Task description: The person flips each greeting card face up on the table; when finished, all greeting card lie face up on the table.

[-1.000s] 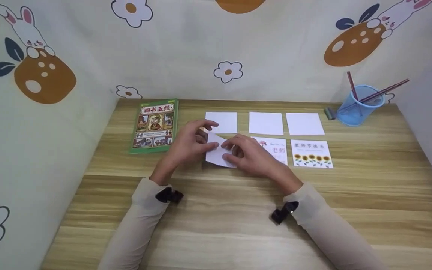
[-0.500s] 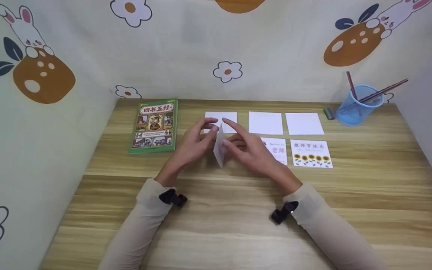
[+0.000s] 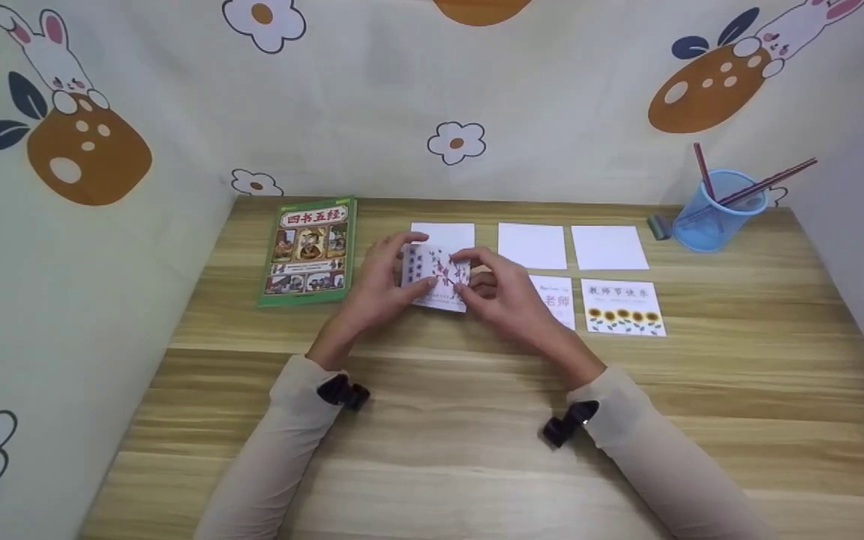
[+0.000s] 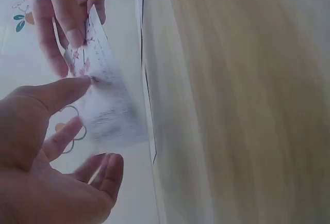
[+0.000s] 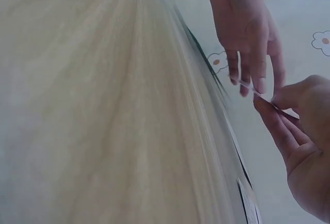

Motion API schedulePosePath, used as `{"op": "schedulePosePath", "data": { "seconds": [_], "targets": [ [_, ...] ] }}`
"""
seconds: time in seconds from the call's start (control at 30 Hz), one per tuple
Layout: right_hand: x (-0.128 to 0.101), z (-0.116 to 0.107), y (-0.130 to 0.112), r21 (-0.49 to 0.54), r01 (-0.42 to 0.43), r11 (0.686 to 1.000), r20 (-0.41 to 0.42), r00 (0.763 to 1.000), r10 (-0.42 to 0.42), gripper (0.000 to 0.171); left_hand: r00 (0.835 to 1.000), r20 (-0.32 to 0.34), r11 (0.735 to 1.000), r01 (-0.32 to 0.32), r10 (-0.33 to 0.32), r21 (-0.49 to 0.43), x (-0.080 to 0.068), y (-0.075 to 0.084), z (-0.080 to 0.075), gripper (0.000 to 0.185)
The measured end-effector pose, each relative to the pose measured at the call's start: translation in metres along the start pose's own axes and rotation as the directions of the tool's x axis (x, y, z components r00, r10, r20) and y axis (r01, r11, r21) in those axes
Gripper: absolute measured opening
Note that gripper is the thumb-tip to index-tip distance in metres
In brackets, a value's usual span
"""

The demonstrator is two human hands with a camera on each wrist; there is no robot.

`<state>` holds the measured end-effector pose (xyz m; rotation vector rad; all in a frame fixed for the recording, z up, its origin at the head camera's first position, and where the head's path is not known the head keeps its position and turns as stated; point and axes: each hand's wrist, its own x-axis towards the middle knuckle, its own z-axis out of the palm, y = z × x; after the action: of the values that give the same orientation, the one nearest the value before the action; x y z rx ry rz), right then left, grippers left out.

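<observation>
Head view: blossom card (image 3: 439,266) held up off table (image 3: 439,450), between both hands; one side pinched by right hand (image 3: 513,294); thumb of left hand (image 3: 381,276) laid on printed face, fingers behind; light edge grip advised, so card is not creased; text card (image 3: 558,304) partly blocked by right hand; sunflower card (image 3: 623,311), white cards (image 3: 532,246), book (image 3: 307,251), cup (image 3: 706,229) untouched. Left wrist view: blossom card tilted, partly blurred; left grip's tightness cannot be told. Right wrist view: blossom card seen edge-on.
</observation>
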<state>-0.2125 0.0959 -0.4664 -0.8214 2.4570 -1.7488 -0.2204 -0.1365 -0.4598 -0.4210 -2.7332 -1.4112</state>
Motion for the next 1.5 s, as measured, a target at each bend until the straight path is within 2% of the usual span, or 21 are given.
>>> {"op": "schedulePosePath", "data": {
  "seconds": [0.1,0.17,0.27,0.37,0.43,0.53,0.6,0.67,0.8,0.93,1.07,1.2,1.5],
  "targets": [
    [0.0,-0.001,0.002,-0.005,-0.009,1.0,-0.028,1.0,0.009,0.045,0.999,0.025,0.999,0.034,-0.033,-0.026,0.001,-0.003,-0.003,0.068],
    [0.0,-0.003,0.003,-0.032,-0.027,0.999,-0.037,0.999,0.026,0.047,0.998,0.038,0.999,0.04,-0.04,-0.017,0.0,-0.004,-0.004,0.061],
    [0.001,-0.003,0.008,-0.079,-0.052,0.996,-0.03,0.998,0.049,0.049,0.996,0.061,0.996,0.055,-0.06,0.066,-0.001,-0.003,-0.008,0.044],
    [0.0,-0.002,0.008,-0.183,-0.071,0.98,0.009,0.997,0.074,0.051,0.99,0.097,0.986,0.085,-0.099,0.142,-0.003,-0.003,-0.011,0.033],
    [-0.002,0.0,0.007,-0.293,-0.074,0.953,0.056,0.994,0.095,0.053,0.985,0.118,0.978,0.105,-0.127,0.18,-0.004,-0.003,-0.012,0.029],
    [-0.005,0.003,0.006,-0.454,-0.053,0.889,0.123,0.985,0.122,0.057,0.979,0.141,0.968,0.111,-0.145,0.226,-0.005,-0.003,-0.013,0.027],
    [-0.006,0.004,0.005,-0.525,-0.037,0.85,0.146,0.98,0.133,0.058,0.976,0.155,0.963,0.112,-0.154,0.246,-0.006,-0.002,-0.015,0.027],
    [-0.007,0.005,0.005,-0.566,-0.02,0.824,0.158,0.979,0.132,0.058,0.971,0.178,0.958,0.109,-0.16,0.263,-0.008,-0.001,-0.017,0.03],
    [-0.008,0.005,0.005,-0.606,0.005,0.795,0.173,0.977,0.125,0.055,0.96,0.211,0.947,0.114,-0.183,0.301,-0.01,0.003,-0.021,0.035],
    [-0.008,0.004,0.006,-0.619,0.005,0.785,0.177,0.975,0.133,0.055,0.957,0.221,0.923,0.096,-0.189,0.372,-0.011,0.007,-0.021,0.039],
    [-0.009,0.004,0.006,-0.631,0.013,0.776,0.182,0.974,0.132,0.055,0.961,0.232,0.889,0.028,-0.149,0.457,-0.013,0.01,-0.02,0.043],
    [-0.009,0.003,0.006,-0.648,0.04,0.76,0.197,0.973,0.117,0.054,0.964,0.24,0.864,-0.024,-0.112,0.502,-0.014,0.011,-0.02,0.047],
    [-0.009,0.004,0.003,-0.655,0.036,0.755,0.204,0.97,0.13,0.053,0.972,0.223,0.831,-0.07,-0.066,0.552,-0.014,0.009,-0.018,0.045]
  ]
}}
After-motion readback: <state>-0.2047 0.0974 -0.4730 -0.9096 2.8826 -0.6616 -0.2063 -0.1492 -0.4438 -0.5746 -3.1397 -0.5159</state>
